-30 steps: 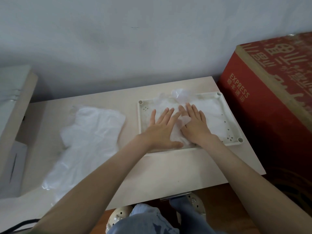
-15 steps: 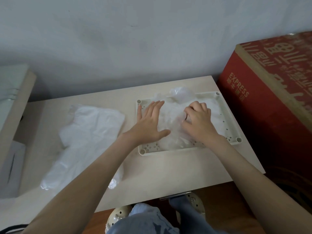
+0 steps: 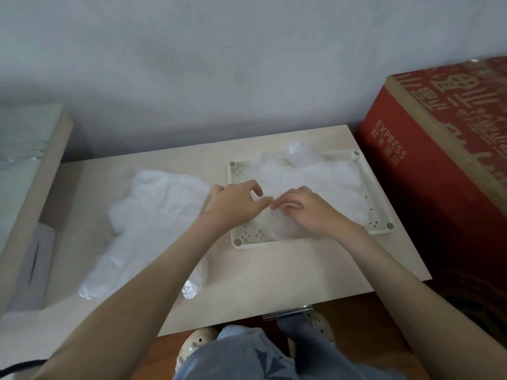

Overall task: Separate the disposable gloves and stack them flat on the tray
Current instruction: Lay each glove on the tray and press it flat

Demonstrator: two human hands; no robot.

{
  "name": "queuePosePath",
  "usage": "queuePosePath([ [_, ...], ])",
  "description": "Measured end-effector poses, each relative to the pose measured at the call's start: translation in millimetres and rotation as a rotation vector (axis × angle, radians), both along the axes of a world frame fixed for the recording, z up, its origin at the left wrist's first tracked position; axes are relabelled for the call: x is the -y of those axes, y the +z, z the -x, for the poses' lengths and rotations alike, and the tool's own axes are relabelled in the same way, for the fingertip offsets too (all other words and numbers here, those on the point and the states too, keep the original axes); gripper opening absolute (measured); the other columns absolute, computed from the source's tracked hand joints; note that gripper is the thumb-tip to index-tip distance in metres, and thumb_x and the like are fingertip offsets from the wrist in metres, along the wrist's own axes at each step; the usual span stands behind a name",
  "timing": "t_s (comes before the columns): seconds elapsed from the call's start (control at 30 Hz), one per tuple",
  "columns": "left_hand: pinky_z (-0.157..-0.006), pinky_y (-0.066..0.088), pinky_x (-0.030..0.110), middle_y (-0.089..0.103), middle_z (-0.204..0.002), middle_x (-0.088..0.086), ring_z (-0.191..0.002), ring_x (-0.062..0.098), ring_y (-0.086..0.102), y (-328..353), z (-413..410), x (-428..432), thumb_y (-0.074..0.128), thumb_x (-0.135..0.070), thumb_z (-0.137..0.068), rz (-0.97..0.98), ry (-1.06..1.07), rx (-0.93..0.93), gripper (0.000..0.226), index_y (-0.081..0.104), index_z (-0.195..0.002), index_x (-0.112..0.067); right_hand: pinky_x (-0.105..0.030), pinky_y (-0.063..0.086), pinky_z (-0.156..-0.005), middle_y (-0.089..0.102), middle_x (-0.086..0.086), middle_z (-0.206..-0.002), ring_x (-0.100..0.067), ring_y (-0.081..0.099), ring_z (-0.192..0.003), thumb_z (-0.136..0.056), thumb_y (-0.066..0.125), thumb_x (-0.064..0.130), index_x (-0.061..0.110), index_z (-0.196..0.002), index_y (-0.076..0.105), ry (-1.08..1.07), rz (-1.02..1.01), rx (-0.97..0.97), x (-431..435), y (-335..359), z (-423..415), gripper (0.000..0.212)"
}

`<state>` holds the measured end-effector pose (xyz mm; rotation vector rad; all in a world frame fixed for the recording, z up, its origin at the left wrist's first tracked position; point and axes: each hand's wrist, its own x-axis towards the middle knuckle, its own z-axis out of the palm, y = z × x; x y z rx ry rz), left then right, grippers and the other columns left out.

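Gloves (image 3: 323,179) piled in tray (image 3: 372,187), left hand (image 3: 233,204), right hand (image 3: 310,212), curled fingers (image 3: 262,203) pinching them

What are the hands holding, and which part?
The left hand and right hand seem to pinch the top glove near its middle, on the tray.
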<state>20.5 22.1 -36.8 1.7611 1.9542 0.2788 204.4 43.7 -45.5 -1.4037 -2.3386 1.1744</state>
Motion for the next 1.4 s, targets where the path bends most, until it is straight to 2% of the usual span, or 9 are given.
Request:
queuePosePath([
  [0.13,-0.081,0.016,0.031,0.070,-0.097,-0.009,-0.095,0.011,0.053,0.8,-3.7,2.6,0.059,-0.050,-0.085,0.134,-0.046,0.038,0.040,0.048,-0.117,-0.028,-0.029,0.033,-0.103,0.055,0.026,-0.102,-0.007,0.038,-0.117,-0.094,0.045,0.006,0.035,-0.099,0.066,-0.031,-0.003,-0.032,-0.2,3.8,-11.2,0.036],
  [0.27,-0.087,0.023,0.034,0.066,-0.107,-0.008,-0.106,0.015,0.055,-2.8,-2.9,1.9,0.065,-0.045,-0.081,0.208,-0.037,0.063,0.043,0.049,-0.116,-0.026,-0.032,0.035,-0.100,0.057,0.017,-0.104,-0.005,0.035,-0.111,-0.091,0.056,0.017,0.038,-0.089,0.063,-0.026,-0.006,0.005,3.2,3.4,-25.0,0.022],
  [0.43,-0.088,0.020,0.033,0.065,-0.101,-0.013,-0.104,0.013,0.055,0.2,-0.5,-1.7,0.056,-0.033,-0.090,0.169,-0.029,0.064,0.026,0.049,-0.114,-0.026,-0.025,0.020,-0.096,0.050,0.017,-0.122,-0.010,0.031,-0.123,-0.088,0.064,0.023,0.030,-0.114,0.060,-0.007,-0.076,0.086,8.4,-2.4,-30.7,0.028],
  [0.57,-0.083,0.015,0.034,0.066,-0.109,-0.007,-0.110,0.016,0.052,3.4,2.4,-5.8,0.045,-0.028,-0.094,0.043,-0.085,-0.216,0.024,0.049,-0.118,-0.026,-0.028,0.016,-0.103,0.037,0.011,-0.144,-0.014,0.021,-0.137,-0.087,0.066,0.025,0.029,-0.132,0.050,-0.063,-0.122,0.155,10.7,-6.5,-32.7,0.048],
  [0.67,-0.102,0.017,0.040,0.051,-0.130,0.000,-0.125,0.021,0.040,5.0,-7.9,-3.1,0.046,-0.034,-0.096,-0.077,-0.139,-0.387,0.035,0.048,-0.129,-0.024,-0.033,0.014,-0.110,0.030,0.007,-0.150,-0.016,0.018,-0.140,-0.086,0.064,0.025,0.026,-0.138,0.044,-0.085,-0.126,0.205,11.6,-9.9,-29.7,0.056],
  [0.8,-0.112,0.008,0.043,0.028,-0.151,0.001,-0.139,0.020,0.026,-0.7,-25.1,4.4,0.042,-0.041,-0.098,-0.237,-0.287,-0.249,0.043,0.042,-0.138,-0.026,-0.035,0.018,-0.110,0.031,0.005,-0.149,-0.019,0.020,-0.138,-0.085,0.064,0.028,0.025,-0.139,0.042,-0.069,-0.139,0.260,10.7,-15.4,-31.1,0.058],
  [1.1,-0.115,-0.014,0.049,-0.010,-0.161,0.004,-0.146,0.016,-0.015,-30.3,-37.5,2.9,0.035,-0.055,-0.095,-0.012,-0.540,-0.301,0.072,0.005,-0.153,-0.024,-0.032,0.019,-0.110,0.043,0.005,-0.141,-0.016,0.029,-0.135,-0.099,0.046,0.032,0.021,-0.134,0.049,-0.147,-0.180,0.096,1.6,-16.6,-40.9,0.037],
  [1.3,-0.117,-0.014,0.045,-0.020,-0.159,0.000,-0.145,0.015,-0.021,-43.0,-32.2,-1.7,0.029,-0.063,-0.094,0.051,-0.550,-0.330,0.075,-0.010,-0.151,-0.033,-0.037,-0.002,-0.120,-0.005,-0.005,-0.163,-0.019,-0.008,-0.149,-0.104,0.016,0.043,0.017,-0.155,0.001,-0.201,-0.172,0.493,-12.5,-36.7,-51.4,0.060],
  [1.4,-0.116,-0.015,0.043,-0.020,-0.159,-0.001,-0.145,0.015,-0.021,-47.1,-31.0,-2.5,0.025,-0.065,-0.093,0.028,-0.528,-0.356,0.075,-0.011,-0.151,-0.033,-0.038,-0.007,-0.120,-0.013,-0.004,-0.162,-0.018,-0.015,-0.148,-0.102,0.012,0.047,0.015,-0.154,-0.009,-0.268,-0.170,0.577,-18.3,-40.8,-55.2,0.064],
])
